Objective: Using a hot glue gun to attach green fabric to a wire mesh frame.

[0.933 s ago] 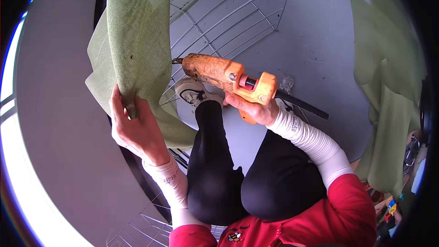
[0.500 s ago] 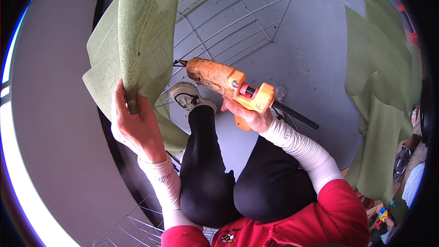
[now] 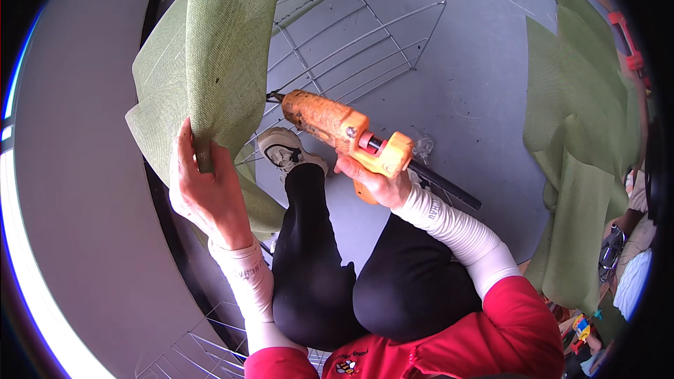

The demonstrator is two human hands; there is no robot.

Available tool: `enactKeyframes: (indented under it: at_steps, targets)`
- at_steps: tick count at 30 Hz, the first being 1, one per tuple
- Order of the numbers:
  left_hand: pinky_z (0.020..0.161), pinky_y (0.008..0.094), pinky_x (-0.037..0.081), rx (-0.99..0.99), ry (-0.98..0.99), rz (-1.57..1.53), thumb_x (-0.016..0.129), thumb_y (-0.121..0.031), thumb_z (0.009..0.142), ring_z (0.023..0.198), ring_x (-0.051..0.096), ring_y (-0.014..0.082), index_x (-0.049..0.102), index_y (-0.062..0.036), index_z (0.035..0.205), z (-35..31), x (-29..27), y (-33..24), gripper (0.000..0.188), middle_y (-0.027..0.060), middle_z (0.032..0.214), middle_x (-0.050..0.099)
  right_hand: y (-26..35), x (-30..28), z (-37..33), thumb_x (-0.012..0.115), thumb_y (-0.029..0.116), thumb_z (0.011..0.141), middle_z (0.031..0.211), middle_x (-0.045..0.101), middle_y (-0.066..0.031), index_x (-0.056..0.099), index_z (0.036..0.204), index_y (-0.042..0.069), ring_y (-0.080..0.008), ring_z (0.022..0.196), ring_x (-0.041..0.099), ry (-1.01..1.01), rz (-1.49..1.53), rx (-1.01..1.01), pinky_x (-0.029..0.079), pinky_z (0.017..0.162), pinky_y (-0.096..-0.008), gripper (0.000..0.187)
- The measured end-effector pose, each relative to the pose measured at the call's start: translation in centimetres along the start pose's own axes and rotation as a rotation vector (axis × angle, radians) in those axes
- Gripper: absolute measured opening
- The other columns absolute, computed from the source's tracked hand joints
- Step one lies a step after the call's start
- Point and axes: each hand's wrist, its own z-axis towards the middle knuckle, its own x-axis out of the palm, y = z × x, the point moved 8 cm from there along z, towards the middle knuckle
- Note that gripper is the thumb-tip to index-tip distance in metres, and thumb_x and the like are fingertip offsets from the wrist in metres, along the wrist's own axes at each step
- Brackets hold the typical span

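Note:
My left hand pinches the lower edge of a green woven fabric sheet, which hangs in a fold over a wire frame. My right hand is wrapped around the handle of an orange glue gun, worn and stained dark on its body. A black glue stick sticks out of the gun's back end. The dark nozzle points left and meets the right edge of the fold; whether it touches the cloth I cannot tell. Beyond the gun, the silver wire frame shows past the fabric.
More green fabric lies draped at the right. Another wire rack stands at the lower left, beside a grey surface. My shoe rests on the grey floor below the gun. Assorted items sit at the lower right.
The glue gun and my right hand have shifted slightly left in the picture, its back end a little lower. My left hand keeps its pinch on the fabric.

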Motion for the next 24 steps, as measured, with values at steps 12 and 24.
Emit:
enactKeyframes:
  at_steps: [12, 24]
  targets:
    - [0.068, 0.0262, 0.051, -0.001, 0.013, -0.003, 0.058, 0.001, 0.077, 0.074, 0.064, 0.0138, 0.058, -0.0058, 0.115, 0.0, -1.3, -0.3, 0.038, 0.0104, 0.089, 0.065, 1.8, -0.3, -0.7, 0.064, 0.014, 0.085, 0.09, 0.059, -0.0071, 0.055, 0.103, -0.002, -0.0163, 0.078, 0.061, 0.058, 0.027, 0.077, 0.05, 0.073, -0.0297, 0.026]
    - [0.066, 0.0257, 0.051, 0.048, -0.027, 0.015, 0.058, 0.0, 0.077, 0.073, 0.064, 0.0132, 0.058, -0.0068, 0.113, 0.0, -1.8, -0.7, 0.037, 0.0106, 0.085, 0.066, 1.6, -0.2, -0.7, 0.063, 0.014, 0.085, 0.086, 0.058, -0.0068, 0.054, 0.097, -0.001, -0.0167, 0.075, 0.06, 0.017, -0.066, 0.071, 0.05, 0.07, -0.0307, 0.022]
